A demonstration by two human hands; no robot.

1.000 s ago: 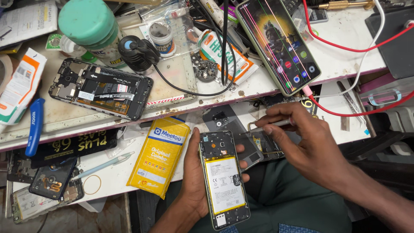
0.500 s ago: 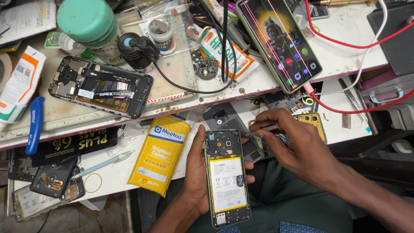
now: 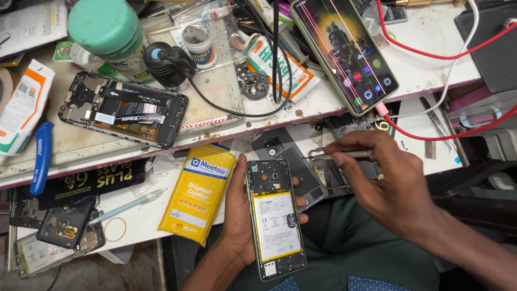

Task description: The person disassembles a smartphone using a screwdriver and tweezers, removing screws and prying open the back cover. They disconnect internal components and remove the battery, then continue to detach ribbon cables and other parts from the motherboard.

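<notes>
Head view, looking straight down at a pretty messy repair counter (image 3: 431, 64). We counted two hands, both ours. The left hand (image 3: 237, 215) was palm up under one opened phone (image 3: 276, 218), back cover off, yellow-edged battery showing, held low over the lap just below the counter's lower shelf (image 3: 140, 215). Its fingers were curled around the phone's edges, thumb along the left side and fingertips (image 3: 301, 203) poking out on the right, so it had a firm hold on it.

The right hand (image 3: 388, 188) came in from the lower right, wrist bent, knuckles up. Its fingers were pinched closed on one thin metal tool (image 3: 344, 155), probably tweezers, lying roughly level with the tip pointing left, over the shelf just above and right of the held phone. We couldn't tell exactly what the tip was touching.

Phone count beyond that: one working phone (image 3: 344, 51) with a lit, line-streaked screen at the top, plugged into a red cable (image 3: 431, 132); one stripped phone frame (image 3: 123, 109) on the upper counter at left; one grey back cover (image 3: 283, 151) on the shelf just behind the held phone; and two more worn phone bodies (image 3: 59, 231) stacked at lower left.

Other bits: one yellow packet (image 3: 198, 191) just left of the left hand, one blue pry tool (image 3: 42, 156), one green-capped bottle (image 3: 107, 32), one black cable (image 3: 276, 51).
</notes>
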